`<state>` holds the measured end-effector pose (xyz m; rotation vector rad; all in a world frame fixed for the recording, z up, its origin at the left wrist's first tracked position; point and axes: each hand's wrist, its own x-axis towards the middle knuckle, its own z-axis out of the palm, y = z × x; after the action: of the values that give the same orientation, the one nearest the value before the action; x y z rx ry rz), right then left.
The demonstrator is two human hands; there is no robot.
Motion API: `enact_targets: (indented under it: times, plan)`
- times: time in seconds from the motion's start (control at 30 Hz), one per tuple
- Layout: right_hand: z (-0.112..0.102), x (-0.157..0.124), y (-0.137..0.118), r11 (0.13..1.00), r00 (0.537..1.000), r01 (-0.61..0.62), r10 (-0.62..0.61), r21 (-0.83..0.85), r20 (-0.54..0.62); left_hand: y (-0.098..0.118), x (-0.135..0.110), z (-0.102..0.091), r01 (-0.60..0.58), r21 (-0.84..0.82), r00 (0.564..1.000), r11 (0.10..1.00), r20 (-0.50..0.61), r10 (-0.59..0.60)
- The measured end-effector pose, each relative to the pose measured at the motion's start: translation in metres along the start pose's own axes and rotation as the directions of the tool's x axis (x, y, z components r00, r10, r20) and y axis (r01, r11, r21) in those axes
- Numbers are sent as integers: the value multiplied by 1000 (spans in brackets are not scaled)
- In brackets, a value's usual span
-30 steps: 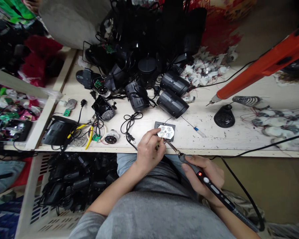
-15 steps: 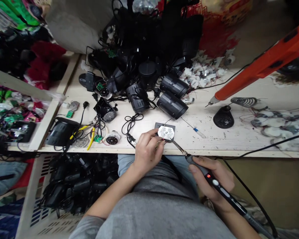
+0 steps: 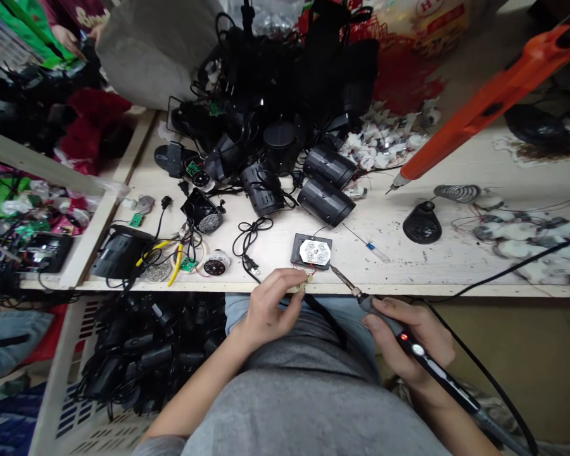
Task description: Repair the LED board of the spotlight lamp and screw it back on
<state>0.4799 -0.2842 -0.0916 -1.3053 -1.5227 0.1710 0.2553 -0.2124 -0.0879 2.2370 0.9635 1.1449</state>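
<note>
The bench (image 3: pixel 399 269) runs across the view, with a crate (image 3: pixel 47 405) of black lamps below it and a heap of black lamp housings (image 3: pixel 285 82) at its far side, too tangled to count. Nearer the person lie two ribbed housings (image 3: pixel 327 183), one orange tool (image 3: pixel 487 107), one pair of yellow pliers (image 3: pixel 164 259), and one screwdriver (image 3: pixel 371 248). At least four green circuit boards show, one of them (image 3: pixel 189 265) beside the pliers.

The LED board (image 3: pixel 315 252), white with what look like four lenses, sits on a dark plate (image 3: pixel 296 253) near the bench's front edge. Thin wires (image 3: pixel 304 268) run from it.

The right hand (image 3: pixel 420 335) is closed around a soldering iron (image 3: pixel 432 367), whose red light is lit and whose tip (image 3: pixel 335 271) points just beside the plate. The left hand (image 3: pixel 270 310) is curled at the bench edge, thumb and fingers closed on a small pale bit (image 3: pixel 304 282), too small to identify.

The tip could burn the left fingers or melt the wires if either hand shifts toward the other. A knock could also slide the loose board off its plate, and a tug on the iron's cord (image 3: pixel 498 386) could drag the tip sideways
</note>
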Motion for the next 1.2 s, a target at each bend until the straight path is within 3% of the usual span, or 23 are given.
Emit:
enact_targets:
  times: [0.2, 0.67, 0.93, 1.2]
  plan:
    - [-1, -3, 0, 1000, 1000, 2, -2, -14, -15, -6, -1, 8, 39, 127, 994, 991, -106, -25]
    - [-4, 7, -6, 997, 999, 45, -44, -70, 21, -1, 13, 14, 140, 234, 976, 962, -195, -94]
    - [-6, 6, -4, 996, 999, 9, -6, -87, 33, 0, 17, 13, 121, 173, 991, 978, -72, -110]
    - [-1, 7, -1, 998, 1000, 21, -20, -67, 20, 1, 18, 13, 135, 209, 989, 969, -85, -120]
